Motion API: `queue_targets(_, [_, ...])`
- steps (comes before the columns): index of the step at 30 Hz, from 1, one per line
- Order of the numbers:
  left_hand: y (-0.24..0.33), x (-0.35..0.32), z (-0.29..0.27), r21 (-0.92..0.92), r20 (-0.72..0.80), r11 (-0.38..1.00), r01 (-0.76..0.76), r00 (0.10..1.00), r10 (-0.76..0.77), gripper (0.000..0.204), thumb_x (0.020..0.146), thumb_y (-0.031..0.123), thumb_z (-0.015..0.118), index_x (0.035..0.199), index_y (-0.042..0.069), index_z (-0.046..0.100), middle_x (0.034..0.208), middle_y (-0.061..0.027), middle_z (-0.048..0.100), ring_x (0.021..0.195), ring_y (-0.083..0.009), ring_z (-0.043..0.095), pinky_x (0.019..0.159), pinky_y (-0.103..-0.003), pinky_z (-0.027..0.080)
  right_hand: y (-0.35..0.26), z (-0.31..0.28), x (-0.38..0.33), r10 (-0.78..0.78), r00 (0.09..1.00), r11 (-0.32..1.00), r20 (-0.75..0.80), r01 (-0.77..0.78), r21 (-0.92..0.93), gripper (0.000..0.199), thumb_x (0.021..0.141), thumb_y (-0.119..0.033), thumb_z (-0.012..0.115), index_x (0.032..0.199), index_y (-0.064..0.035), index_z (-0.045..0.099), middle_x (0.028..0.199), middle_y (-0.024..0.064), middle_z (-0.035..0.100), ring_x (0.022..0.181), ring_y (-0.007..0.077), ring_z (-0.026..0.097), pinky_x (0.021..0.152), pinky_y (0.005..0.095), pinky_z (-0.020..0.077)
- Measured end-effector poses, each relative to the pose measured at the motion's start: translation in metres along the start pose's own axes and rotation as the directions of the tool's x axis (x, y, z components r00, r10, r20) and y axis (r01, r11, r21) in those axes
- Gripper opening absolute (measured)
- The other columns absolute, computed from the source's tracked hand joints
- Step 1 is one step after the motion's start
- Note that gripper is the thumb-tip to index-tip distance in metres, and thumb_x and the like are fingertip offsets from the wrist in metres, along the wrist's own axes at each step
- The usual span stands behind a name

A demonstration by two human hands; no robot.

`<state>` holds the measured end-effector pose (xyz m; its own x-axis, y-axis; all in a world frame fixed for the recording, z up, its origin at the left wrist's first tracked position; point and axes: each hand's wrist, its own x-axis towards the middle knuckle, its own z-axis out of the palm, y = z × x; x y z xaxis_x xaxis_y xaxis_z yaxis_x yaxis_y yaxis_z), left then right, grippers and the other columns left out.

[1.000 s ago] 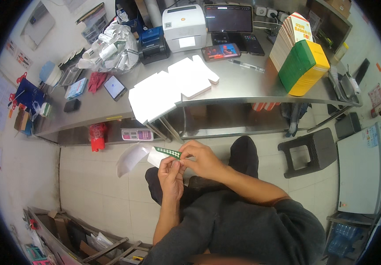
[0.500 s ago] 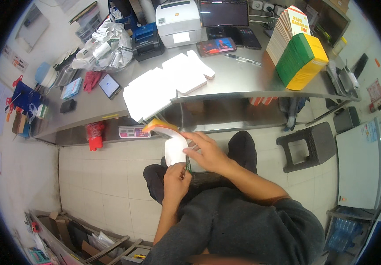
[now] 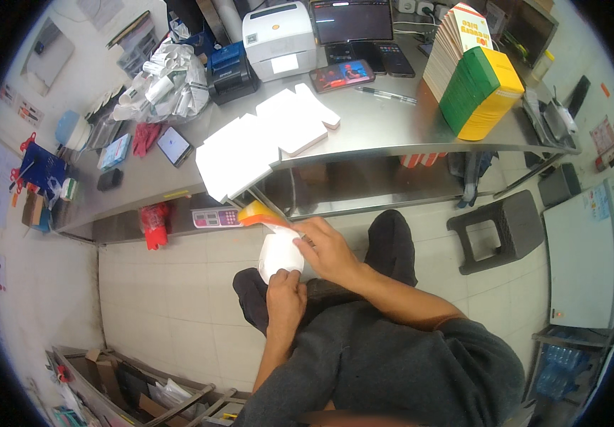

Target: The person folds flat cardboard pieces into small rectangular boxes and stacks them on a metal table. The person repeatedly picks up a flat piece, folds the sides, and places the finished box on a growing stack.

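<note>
Over my lap I hold a paper food carton (image 3: pixel 278 255), its white inner side facing up and a yellow-and-orange flap (image 3: pixel 256 213) curling at its far end. My left hand (image 3: pixel 286 295) is closed on the near edge, fingertips pressed on the white face. My right hand (image 3: pixel 327 249) grips the right side, thumb bent over it near the curled flap. Just beyond, on the steel table's front edge, lie stacks of flat white card blanks (image 3: pixel 239 156). A pile of folded green-and-yellow cartons (image 3: pixel 479 96) stands farther right beside a fanned row of white cartons (image 3: pixel 456 50).
The steel table (image 3: pixel 374 135) bears a label printer (image 3: pixel 278 43), a phone playing video (image 3: pixel 342 75), a pen (image 3: pixel 385 95), another phone (image 3: pixel 174 146) and a bag of paper rolls (image 3: pixel 168 85). A dark stool (image 3: pixel 503 231) and a white fridge (image 3: pixel 583 260) stand at right.
The white face of the carton has turned more open toward me, and my left fingers have moved onto it. The green edge beside my left hand no longer shows.
</note>
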<state>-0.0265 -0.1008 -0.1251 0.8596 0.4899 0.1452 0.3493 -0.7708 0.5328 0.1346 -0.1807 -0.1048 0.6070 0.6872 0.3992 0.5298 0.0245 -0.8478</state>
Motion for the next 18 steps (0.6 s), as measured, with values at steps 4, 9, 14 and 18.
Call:
queue_targets(4, [-0.002, -0.001, 0.000, 0.034, 0.014, 0.999, -0.004, 1.000, 0.004, 0.017, 0.079, -0.001, 0.070, 0.095, -0.002, 0.069, 0.092, -0.0216, 0.061, 0.092, -0.0433, 0.061, 0.082, -0.053, 0.052, 0.004, 0.004, -0.003, 0.071, 0.997, 0.997, 0.013, -0.072, 0.022, 0.023, 0.099, -0.012, 0.068, 0.119, 0.0010, 0.068, 0.109, 0.0201, 0.067, 0.100, 0.0403, 0.069, 0.086, 0.0449, 0.0560])
queue_targets(9, [-0.011, -0.005, 0.008, -0.103, 0.014, 0.992, 0.071, 0.997, -0.070, 0.018, 0.082, 0.000, 0.071, 0.100, -0.002, 0.071, 0.091, -0.0220, 0.066, 0.085, -0.0412, 0.066, 0.078, -0.049, 0.054, 0.027, 0.006, 0.005, 0.097, 0.993, 0.995, -0.072, -0.095, 0.022, 0.019, 0.101, -0.007, 0.066, 0.117, 0.0037, 0.067, 0.102, 0.0166, 0.068, 0.092, 0.0261, 0.072, 0.076, 0.0350, 0.0574])
queue_targets(14, [-0.030, -0.009, 0.017, -0.460, 0.170, 0.823, 0.334, 0.942, -0.288, 0.023, 0.092, 0.005, 0.072, 0.115, 0.001, 0.072, 0.087, -0.0182, 0.073, 0.073, -0.0339, 0.069, 0.074, -0.039, 0.056, 0.038, 0.009, -0.001, 0.365, 0.929, 0.846, -0.062, -0.303, 0.439, 0.016, 0.101, -0.009, 0.066, 0.112, 0.0031, 0.066, 0.098, 0.0186, 0.069, 0.083, 0.0288, 0.072, 0.073, 0.0400, 0.0561])
queue_targets(18, [-0.036, -0.008, 0.015, -0.527, 0.295, 0.710, 0.466, 0.884, -0.362, 0.034, 0.092, 0.008, 0.076, 0.124, 0.000, 0.068, 0.089, -0.0160, 0.074, 0.074, -0.0323, 0.069, 0.076, -0.037, 0.056, 0.040, 0.008, -0.007, 0.345, 0.934, 0.905, -0.094, -0.304, 0.298, 0.016, 0.102, -0.009, 0.066, 0.112, 0.0036, 0.066, 0.096, 0.0144, 0.069, 0.080, 0.0234, 0.070, 0.073, 0.0365, 0.0562])
